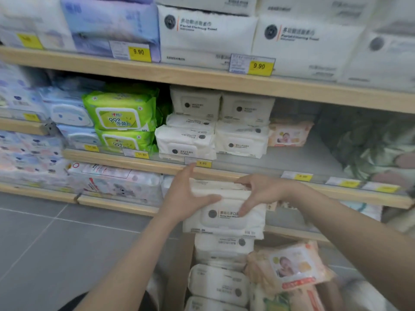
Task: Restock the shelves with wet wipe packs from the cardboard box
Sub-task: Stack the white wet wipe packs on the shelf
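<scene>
Nearest me: cardboard box (179,265) on the floor, flap open. Inside, white packs (221,280) stacked on the left, peach baby-print packs (292,268) on the right, the top one tilted. Can't see how deep the stock goes.

Just above the box, I've got a white wet wipe pack (224,217) up between both hands, lid facing me, with what looks like a second white pack (217,188) on top. Left hand (187,196): fingers spread, thumb across the front, palm on the left end. Right hand (260,190): fingers hooked over the top edge, index finger down on the lid. So both are clamped on the load, which sits in front of the middle shelf edge (224,171), not yet on it.

Step in hand, as I read it: lift and seat it with the matching stock. Plan:
- keep the load level so the top pack doesn't slide off
- clear the price tag (203,163) on the lip
- go for the white stacks (241,140); bare shelf floor (280,158) shows to their right
- lid forward, flush with the neighbours

Further back on that shelf: green packs (122,117) left of the whites, one peach pack (289,133) to their right, pushed well back. Top shelf (202,79) holds big white towel packs (208,34), fully faced.
</scene>
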Available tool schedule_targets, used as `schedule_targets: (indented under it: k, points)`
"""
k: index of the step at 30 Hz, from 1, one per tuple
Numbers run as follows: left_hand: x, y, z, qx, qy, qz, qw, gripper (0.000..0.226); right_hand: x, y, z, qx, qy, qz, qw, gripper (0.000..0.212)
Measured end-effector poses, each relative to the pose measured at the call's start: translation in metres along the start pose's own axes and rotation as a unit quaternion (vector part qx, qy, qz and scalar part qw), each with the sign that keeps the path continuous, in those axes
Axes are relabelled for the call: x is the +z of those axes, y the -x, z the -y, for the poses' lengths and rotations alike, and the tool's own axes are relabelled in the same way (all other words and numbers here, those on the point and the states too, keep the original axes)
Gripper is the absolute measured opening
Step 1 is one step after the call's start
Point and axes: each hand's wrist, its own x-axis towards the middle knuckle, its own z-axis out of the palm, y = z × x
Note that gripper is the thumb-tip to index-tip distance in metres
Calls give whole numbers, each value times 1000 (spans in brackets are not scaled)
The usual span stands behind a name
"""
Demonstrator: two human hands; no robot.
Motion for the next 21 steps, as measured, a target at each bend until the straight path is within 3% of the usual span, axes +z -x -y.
schedule_targets:
  k: [3,5,9,13,17,21]
  points:
    - [10,2,-6,-107,256,4,961,81,-2,8,-15,27,-33,-7,999,94]
    - [20,4,-8,-159,325,55,931,68,-1,13,-22,32,-53,-8,998,97]
    - [40,10,-10,-192,317,37,928,43,5,27,-30,39,-60,17,997,72]
    - [51,11,-12,-208,333,31,919,57,27,30,-31,25,-5,-23,999,94]
    - [59,10,-21,-188,310,29,932,35,43,30,-31,1,58,-83,995,103]
    - [64,6,-28,-158,284,55,944,31,48,31,-45,-10,51,-122,991,103]
